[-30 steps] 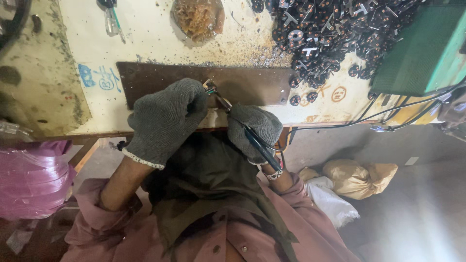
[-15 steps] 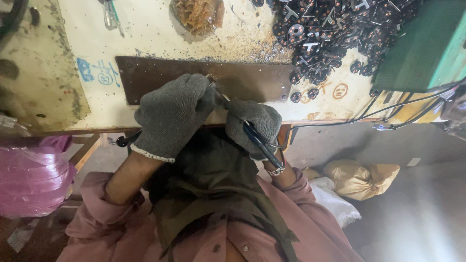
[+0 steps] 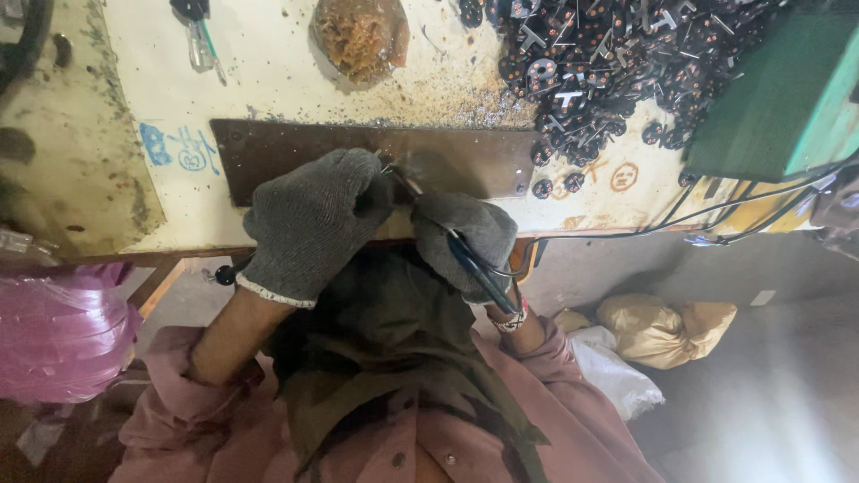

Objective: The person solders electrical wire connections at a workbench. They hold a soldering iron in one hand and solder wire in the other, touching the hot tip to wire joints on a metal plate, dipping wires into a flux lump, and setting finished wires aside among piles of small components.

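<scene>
Gloved hands meet over a brown plate on the bench: left hand fisted, contents hidden; right hand gripping an iron; dark parts at 1 o'clock.

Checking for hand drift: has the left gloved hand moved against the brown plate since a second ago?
Yes. The left hand has shifted slightly right along the brown plate, closer to the right hand.

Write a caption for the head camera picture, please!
Two gloved hands, left and right, work a soldering iron over a brown plate.
</scene>
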A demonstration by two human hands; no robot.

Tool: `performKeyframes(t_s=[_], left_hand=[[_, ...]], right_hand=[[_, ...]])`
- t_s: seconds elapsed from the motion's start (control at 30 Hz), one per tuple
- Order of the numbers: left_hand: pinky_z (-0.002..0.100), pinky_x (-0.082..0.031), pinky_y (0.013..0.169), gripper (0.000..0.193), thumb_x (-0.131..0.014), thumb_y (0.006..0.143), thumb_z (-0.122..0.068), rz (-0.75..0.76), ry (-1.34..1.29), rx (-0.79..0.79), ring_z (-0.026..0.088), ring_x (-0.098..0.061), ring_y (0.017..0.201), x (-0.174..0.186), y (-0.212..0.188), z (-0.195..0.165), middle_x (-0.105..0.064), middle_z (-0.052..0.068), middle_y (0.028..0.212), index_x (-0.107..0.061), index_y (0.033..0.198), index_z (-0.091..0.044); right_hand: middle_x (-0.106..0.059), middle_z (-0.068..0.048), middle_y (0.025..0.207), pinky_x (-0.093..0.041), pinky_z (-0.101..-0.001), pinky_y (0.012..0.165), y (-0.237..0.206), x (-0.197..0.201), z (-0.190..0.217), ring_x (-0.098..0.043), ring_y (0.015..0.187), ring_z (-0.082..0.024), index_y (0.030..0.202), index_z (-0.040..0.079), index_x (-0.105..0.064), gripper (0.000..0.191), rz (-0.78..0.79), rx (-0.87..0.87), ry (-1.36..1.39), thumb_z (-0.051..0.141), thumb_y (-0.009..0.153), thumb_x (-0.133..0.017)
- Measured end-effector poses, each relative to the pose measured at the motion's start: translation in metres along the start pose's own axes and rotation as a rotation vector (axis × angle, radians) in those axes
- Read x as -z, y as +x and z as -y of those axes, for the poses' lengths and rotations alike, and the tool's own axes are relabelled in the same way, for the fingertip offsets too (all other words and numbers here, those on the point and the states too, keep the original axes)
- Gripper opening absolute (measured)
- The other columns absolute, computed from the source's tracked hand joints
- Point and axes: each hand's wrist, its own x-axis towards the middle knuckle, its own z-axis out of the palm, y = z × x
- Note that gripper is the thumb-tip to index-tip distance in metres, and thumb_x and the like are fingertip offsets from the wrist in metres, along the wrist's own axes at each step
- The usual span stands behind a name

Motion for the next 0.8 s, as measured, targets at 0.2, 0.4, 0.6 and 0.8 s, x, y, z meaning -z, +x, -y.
performKeyframes(t_s=[0.2, 0.4, 0.6, 0.8], left_hand=[[0.042, -0.056, 0.068, 0.016, -0.073, 0.095, -0.021, -0.008, -0.020, -0.004, 0.031, -0.071, 0.083, 0.002, 0.002, -0.001, -0.071, 0.010, 0.098, -0.068, 0.105, -0.010], [0.042, -0.055, 0.065, 0.012, -0.073, 0.095, -0.022, -0.018, -0.028, -0.016, 0.031, -0.070, 0.078, 0.002, 0.004, -0.003, -0.070, 0.009, 0.092, -0.067, 0.097, -0.013], [0.041, -0.054, 0.064, 0.012, -0.072, 0.098, -0.022, -0.042, 0.030, -0.065, 0.029, -0.069, 0.076, 0.003, 0.003, -0.002, -0.068, 0.009, 0.087, -0.066, 0.095, -0.011], [0.038, -0.055, 0.062, 0.008, -0.071, 0.098, -0.017, -0.036, 0.013, -0.081, 0.026, -0.069, 0.070, 0.004, 0.005, -0.001, -0.066, 0.009, 0.082, -0.066, 0.095, -0.011]], right_hand=[[-0.068, -0.008, 0.080, -0.053, -0.0323, 0.064, 0.007, -0.004, -0.008, -0.071, 0.073, -0.022, 0.109, 0.007, -0.063, 0.027, -0.021, 0.142, -0.098, 0.002, 0.089, -0.080], [-0.071, -0.007, 0.086, -0.056, -0.0317, 0.068, -0.012, -0.014, -0.015, -0.073, 0.078, -0.020, 0.105, 0.009, -0.067, 0.018, -0.097, -0.054, -0.121, 0.003, 0.092, -0.076], [-0.074, -0.010, 0.103, -0.059, -0.0308, 0.074, 0.002, -0.011, -0.008, -0.075, 0.091, -0.021, 0.119, 0.012, -0.065, 0.022, -0.064, 0.079, -0.150, 0.015, 0.099, -0.074], [-0.074, -0.007, 0.095, -0.053, -0.0290, 0.063, 0.007, -0.004, 0.009, -0.069, 0.074, -0.015, 0.118, 0.009, -0.060, 0.023, -0.174, -0.384, 0.273, 0.025, 0.102, -0.068]])
